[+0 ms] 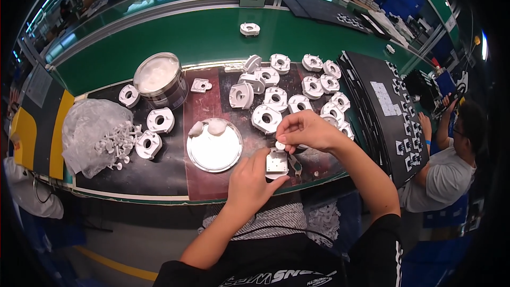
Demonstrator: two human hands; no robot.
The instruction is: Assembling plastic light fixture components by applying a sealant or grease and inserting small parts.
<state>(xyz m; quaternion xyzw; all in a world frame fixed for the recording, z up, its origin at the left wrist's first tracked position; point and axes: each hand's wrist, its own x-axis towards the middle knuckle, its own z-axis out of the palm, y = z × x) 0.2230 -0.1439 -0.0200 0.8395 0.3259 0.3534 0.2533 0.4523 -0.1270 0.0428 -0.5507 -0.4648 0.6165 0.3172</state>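
Observation:
My left hand (251,182) is closed around a white plastic housing (277,162) with a square, box-like recess, held near the front edge of the bench. Just above that housing, my right hand (308,133) pinches a small white round part (280,146) between thumb and fingertips. I cannot tell whether the round part touches the housing. To the left of my hands lies a round lid (214,151) bearing white paste, with two white fluffy lumps (217,126) at its far rim. Several white ring-shaped housings (266,119) stand beyond my hands.
An open tin (159,78) of white paste stands back left. Beside it, a clear bag (87,135) spills small white stemmed parts (121,143). Black sheets (372,111) carrying small parts are stacked at right. A green conveyor (207,32) runs behind. A co-worker (449,154) sits at right.

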